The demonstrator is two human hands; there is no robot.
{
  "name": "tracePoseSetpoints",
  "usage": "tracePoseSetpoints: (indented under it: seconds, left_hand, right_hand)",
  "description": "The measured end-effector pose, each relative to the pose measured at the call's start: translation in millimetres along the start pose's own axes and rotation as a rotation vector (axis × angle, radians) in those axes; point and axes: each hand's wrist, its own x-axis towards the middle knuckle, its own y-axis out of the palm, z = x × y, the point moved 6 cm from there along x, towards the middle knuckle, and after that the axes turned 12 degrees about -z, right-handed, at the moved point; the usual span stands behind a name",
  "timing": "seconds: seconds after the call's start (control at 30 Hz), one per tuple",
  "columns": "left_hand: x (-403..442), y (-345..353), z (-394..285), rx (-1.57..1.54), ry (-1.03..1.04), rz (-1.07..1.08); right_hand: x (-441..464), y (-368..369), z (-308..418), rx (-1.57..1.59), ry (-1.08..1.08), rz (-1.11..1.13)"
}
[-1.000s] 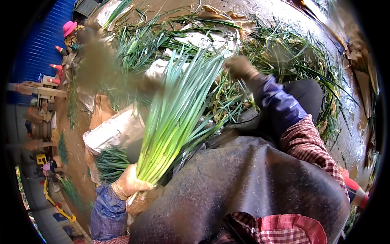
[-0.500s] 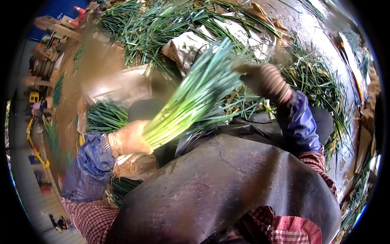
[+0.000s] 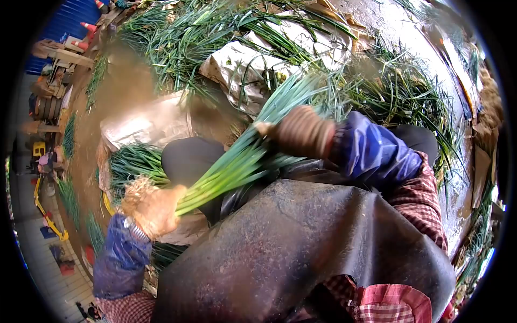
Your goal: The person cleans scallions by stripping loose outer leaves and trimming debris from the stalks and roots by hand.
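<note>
My left hand, in a pale orange work glove, is closed round the root end of a bunch of green onions. Tangled roots stick out beside the glove. The bunch slants up and to the right, its leaves fanning out at the top. Across the leafy part lies my right hand in a brown ribbed glove, slightly blurred. Its thumb crosses the leaves and the other fingers are mostly hidden, but it appears closed on them. A dark, soiled apron covers my lap below.
More green onions lie on the left beside a pale sack. Loose leaves cover the ground ahead, partly over a white sack. Another leaf heap is at right. Traffic cones and wood stand far left.
My right hand has swung left and down from beyond the leaf tips onto the leaves. The bunch has tilted lower, and my left hand has turned so the roots now point up.
</note>
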Motion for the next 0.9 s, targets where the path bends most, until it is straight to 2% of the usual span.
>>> tracePoseSetpoints:
  seconds: [0.03, 0.1, 0.13, 0.17, 0.2, 0.23, 0.33, 0.37, 0.43, 0.47, 0.5, 0.53, 0.6, 0.63, 0.7, 0.8, 0.83, 0.9]
  left_hand:
    - [-7.8, 5.4, 7.3, 0.031, 0.023, -0.055]
    - [-24.1, 12.0, 16.0, 0.135, 0.046, -0.103]
    - [-31.5, 15.5, 25.7, 0.201, 0.003, -0.14]
    - [-42.0, 19.3, 36.2, 0.267, -0.04, -0.177]
    - [-61.7, 23.7, 51.5, 0.429, -0.121, -0.214]
    - [-70.2, 25.5, 56.4, 0.494, -0.101, -0.265]
    - [-83.3, 28.7, 66.1, 0.478, -0.07, -0.286]
    - [-86.9, 26.1, 64.0, 0.542, -0.058, -0.316]
    - [-89.3, 19.6, 58.6, 0.607, -0.038, -0.344]
    - [-86.4, 14.2, 56.2, 0.62, -0.05, -0.339]
    - [-82.0, 9.6, 55.5, 0.635, -0.059, -0.335]
    - [-78.0, 13.9, 67.6, 0.55, -0.128, -0.227]
    - [-75.5, -3.1, 55.2, 0.649, -0.071, -0.3]
    - [-75.2, -11.0, 47.4, 0.74, -0.018, -0.367]
    - [-72.2, -18.4, 41.0, 0.766, -0.008, -0.396]
    - [-73.0, -34.4, 26.9, 0.711, 0.084, -0.565]
    - [-76.1, -30.7, 31.9, 0.715, 0.092, -0.565]
    - [-83.0, -20.6, 46.5, 0.642, 0.078, -0.567]
  right_hand:
    - [-16.4, 2.4, -16.6, -0.08, -0.067, -0.194]
    - [-45.1, -2.3, -54.0, -0.267, 0.07, -0.08]
    - [-66.1, 62.1, -116.6, -0.147, 0.223, 0.062]
    - [-92.3, 82.5, -161.5, -0.317, 0.358, 0.171]
    - [-155.0, 89.8, -231.3, -0.137, 0.635, 0.381]
    - [-186.7, 70.7, -249.8, -0.109, 0.698, 0.305]
    - [-249.7, 54.2, -315.8, -0.214, 1.08, 0.359]
    - [-237.5, 44.1, -316.7, -0.222, 1.024, 0.233]
    - [-200.4, 18.9, -292.7, -0.199, 0.703, -0.153]
    - [-180.4, 11.7, -273.8, -0.202, 0.706, -0.154]
    - [-146.4, 1.7, -236.0, -0.318, 0.472, -0.188]
    - [-115.4, -23.0, -185.9, -0.135, 0.348, -0.383]
    - [-60.1, -71.1, -83.2, 0.207, -0.001, -0.668]
    - [-37.3, -76.8, -51.1, 0.405, -0.033, -0.521]
    - [-10.2, -70.8, 4.8, 0.091, -0.143, -0.597]
    - [21.2, -5.7, 18.6, 0.272, -0.223, -0.495]
    - [18.9, 13.0, 4.1, 0.352, 0.021, 0.022]
    - [-5.3, 28.3, -35.8, 0.337, 0.116, -0.01]
